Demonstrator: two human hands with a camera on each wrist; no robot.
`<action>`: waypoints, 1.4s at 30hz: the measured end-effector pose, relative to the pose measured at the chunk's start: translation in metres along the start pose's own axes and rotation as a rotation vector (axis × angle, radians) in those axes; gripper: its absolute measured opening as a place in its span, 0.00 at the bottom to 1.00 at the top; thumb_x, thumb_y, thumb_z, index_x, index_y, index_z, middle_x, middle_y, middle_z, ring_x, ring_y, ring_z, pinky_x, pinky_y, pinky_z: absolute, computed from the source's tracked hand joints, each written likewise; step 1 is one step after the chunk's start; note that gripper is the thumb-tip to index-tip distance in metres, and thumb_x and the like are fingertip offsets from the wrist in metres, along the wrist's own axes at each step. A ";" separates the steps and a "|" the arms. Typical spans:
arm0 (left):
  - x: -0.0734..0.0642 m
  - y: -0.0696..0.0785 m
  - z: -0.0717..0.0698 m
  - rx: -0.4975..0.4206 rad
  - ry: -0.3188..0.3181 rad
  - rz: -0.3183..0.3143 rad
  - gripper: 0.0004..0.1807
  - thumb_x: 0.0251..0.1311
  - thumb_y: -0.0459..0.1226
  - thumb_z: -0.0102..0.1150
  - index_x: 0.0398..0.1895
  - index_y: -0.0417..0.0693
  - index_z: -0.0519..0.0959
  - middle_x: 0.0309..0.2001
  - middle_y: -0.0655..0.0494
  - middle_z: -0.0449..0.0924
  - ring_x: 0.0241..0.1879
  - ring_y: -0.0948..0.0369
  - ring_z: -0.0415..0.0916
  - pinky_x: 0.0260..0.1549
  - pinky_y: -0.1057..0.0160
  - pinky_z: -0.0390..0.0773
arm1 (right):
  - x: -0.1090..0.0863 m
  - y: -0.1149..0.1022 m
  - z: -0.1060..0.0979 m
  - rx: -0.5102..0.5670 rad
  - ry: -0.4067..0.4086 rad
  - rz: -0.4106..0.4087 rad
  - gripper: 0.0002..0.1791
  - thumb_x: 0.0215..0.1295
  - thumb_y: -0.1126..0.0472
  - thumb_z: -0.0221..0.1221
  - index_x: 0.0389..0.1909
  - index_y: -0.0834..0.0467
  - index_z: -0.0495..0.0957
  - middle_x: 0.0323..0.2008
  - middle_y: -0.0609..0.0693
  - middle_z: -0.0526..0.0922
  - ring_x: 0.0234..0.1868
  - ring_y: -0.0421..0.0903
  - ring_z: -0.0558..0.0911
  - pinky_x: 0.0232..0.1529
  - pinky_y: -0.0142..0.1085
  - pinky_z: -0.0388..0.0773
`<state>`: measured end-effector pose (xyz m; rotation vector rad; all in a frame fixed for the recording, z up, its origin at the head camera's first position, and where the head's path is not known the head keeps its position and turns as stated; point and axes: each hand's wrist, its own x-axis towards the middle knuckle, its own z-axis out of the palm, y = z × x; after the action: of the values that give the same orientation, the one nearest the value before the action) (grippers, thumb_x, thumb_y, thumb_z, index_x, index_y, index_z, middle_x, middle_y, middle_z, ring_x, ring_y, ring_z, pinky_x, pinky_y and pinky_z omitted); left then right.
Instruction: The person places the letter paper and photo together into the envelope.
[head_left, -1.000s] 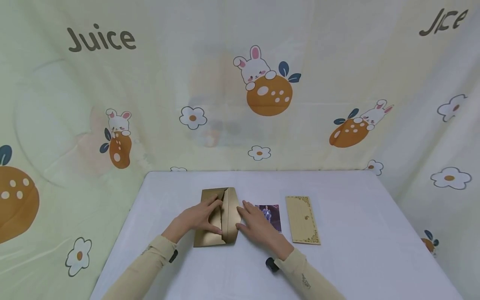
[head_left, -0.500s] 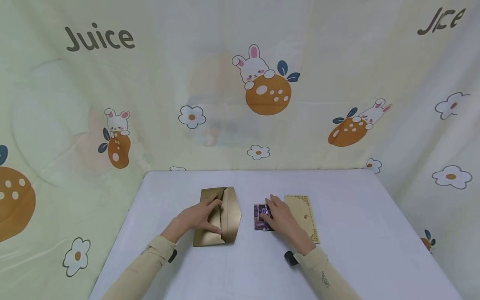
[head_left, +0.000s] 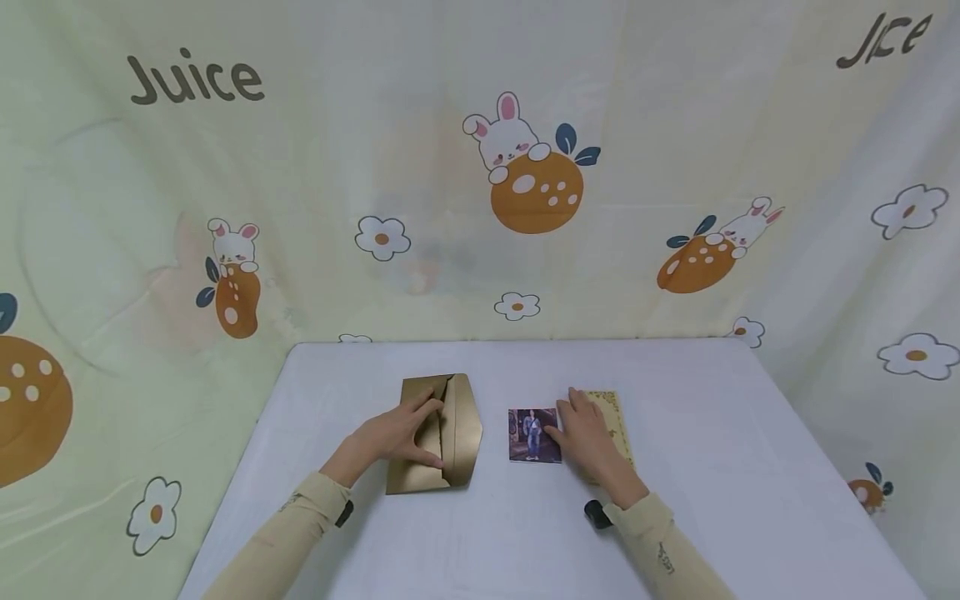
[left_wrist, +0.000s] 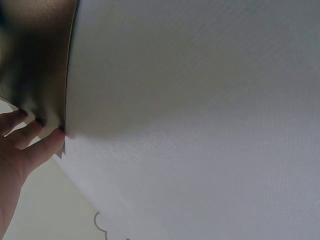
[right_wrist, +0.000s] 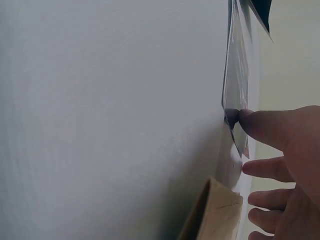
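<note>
Gold envelope (head_left: 417,481) is laid flat on the left part of the white table (head_left: 450,550), flap (head_left: 468,429) turned out to the right, mouth gaping. It is pressed by the left hand (head_left: 393,435), thumb and fingers spread at the mouth, apparently so that the paper is steadied and bowed. The photo (head_left: 531,429) is placed face up to the right of the envelope, apart from it. Its right edge is met by the thumb of the right hand (head_left: 591,437), presumably because an edge gives better purchase; fingers are spread, no pinch seen. These fingers are held over the patterned card (head_left: 617,412); whether it is touched cannot be told. Side-by-side placing seems suited to separate reach. Behind the table, a rabbit-printed curtain (head_left: 330,167) is hung
</note>
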<state>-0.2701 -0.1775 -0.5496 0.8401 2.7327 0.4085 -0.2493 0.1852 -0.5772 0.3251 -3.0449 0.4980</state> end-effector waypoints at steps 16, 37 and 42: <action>-0.004 0.002 0.003 0.002 0.004 -0.007 0.54 0.46 0.71 0.66 0.73 0.59 0.59 0.80 0.42 0.48 0.72 0.41 0.63 0.56 0.44 0.78 | 0.005 -0.001 0.005 0.195 0.127 0.033 0.13 0.66 0.64 0.64 0.48 0.61 0.74 0.42 0.56 0.81 0.46 0.55 0.79 0.49 0.52 0.73; -0.011 0.015 0.007 -0.018 0.023 -0.009 0.51 0.46 0.70 0.67 0.70 0.59 0.62 0.79 0.39 0.49 0.73 0.40 0.61 0.59 0.42 0.76 | 0.011 0.012 -0.026 0.673 0.055 0.174 0.12 0.72 0.68 0.56 0.52 0.67 0.78 0.39 0.63 0.86 0.36 0.51 0.85 0.32 0.27 0.76; -0.011 0.015 0.007 -0.024 0.018 -0.015 0.51 0.46 0.71 0.67 0.70 0.59 0.62 0.80 0.40 0.48 0.74 0.40 0.60 0.60 0.42 0.75 | 0.015 0.007 -0.023 0.691 0.058 0.145 0.11 0.71 0.70 0.57 0.51 0.69 0.78 0.37 0.64 0.86 0.35 0.53 0.86 0.30 0.27 0.75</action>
<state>-0.2515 -0.1708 -0.5493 0.8131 2.7433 0.4472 -0.2654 0.1961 -0.5560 0.0962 -2.7429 1.5305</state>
